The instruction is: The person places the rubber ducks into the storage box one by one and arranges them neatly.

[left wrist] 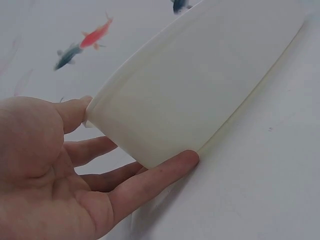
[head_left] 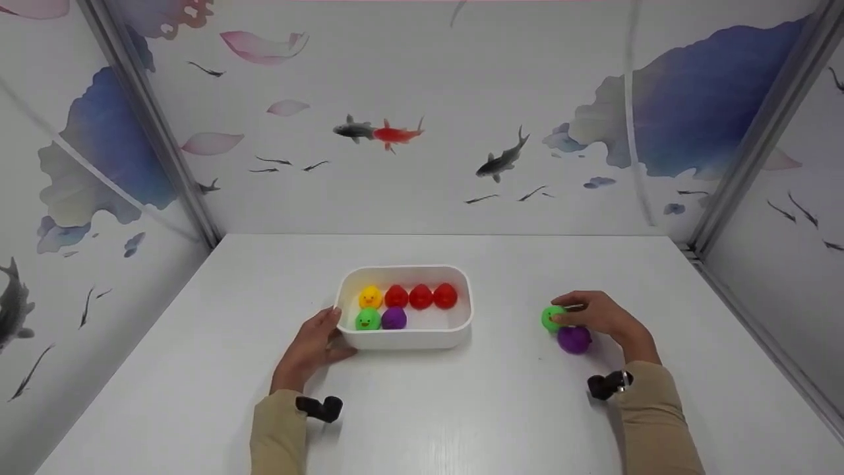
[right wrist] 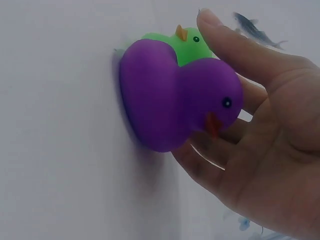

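My left hand [head_left: 310, 346] grips the left end of a white plastic bin [head_left: 409, 340], its thumb on the rim and the fingers low against the wall and underside, as the left wrist view shows. Inside the bin sit a yellow rubber duck [head_left: 370, 297], three red ducks [head_left: 421, 297], a green duck [head_left: 368, 320] and a purple duck [head_left: 394, 318]. Over to the right, my right hand [head_left: 603, 316] pinches another green rubber duck [head_left: 549, 319] between thumb and fingers. Right beside it, a second purple duck [right wrist: 150, 95] rests on the table, partly covering the green one in the right wrist view.
The white tabletop [head_left: 501, 409] runs back to a wall [head_left: 422, 198] printed with fish and petals. Side panels with metal corner posts [head_left: 148, 119] stand left and right. A small black camera is on each wrist, over tan sleeves [head_left: 659, 422].
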A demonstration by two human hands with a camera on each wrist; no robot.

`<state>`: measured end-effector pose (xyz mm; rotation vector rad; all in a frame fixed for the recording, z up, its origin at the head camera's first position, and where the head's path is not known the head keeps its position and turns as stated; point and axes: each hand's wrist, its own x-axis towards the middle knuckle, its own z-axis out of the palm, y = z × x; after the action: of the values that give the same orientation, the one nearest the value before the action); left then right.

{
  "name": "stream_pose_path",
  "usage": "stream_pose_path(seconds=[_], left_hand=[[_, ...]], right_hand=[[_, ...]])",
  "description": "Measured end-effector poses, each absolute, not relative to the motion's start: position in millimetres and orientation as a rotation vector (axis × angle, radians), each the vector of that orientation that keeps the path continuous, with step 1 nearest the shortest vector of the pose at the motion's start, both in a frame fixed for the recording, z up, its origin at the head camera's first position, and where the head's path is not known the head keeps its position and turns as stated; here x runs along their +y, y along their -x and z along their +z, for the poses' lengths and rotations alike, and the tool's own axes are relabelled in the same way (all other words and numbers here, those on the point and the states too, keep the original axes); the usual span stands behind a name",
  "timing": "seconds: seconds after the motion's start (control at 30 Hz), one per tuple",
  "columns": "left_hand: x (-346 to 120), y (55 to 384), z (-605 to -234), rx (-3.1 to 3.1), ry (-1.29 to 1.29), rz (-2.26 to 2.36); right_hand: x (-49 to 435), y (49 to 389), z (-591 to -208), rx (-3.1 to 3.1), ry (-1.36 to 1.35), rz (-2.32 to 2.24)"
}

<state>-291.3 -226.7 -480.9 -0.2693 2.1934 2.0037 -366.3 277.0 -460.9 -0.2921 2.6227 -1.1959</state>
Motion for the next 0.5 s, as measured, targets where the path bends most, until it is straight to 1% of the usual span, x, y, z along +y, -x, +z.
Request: stream_pose_path(seconds=[0.5], left_hand=[[-226.3, 292.3, -481.4, 2.201, 0.285, 1.983]], right_hand=[[273.2, 367.8, -461.1, 2.650, 0.218, -1.151]])
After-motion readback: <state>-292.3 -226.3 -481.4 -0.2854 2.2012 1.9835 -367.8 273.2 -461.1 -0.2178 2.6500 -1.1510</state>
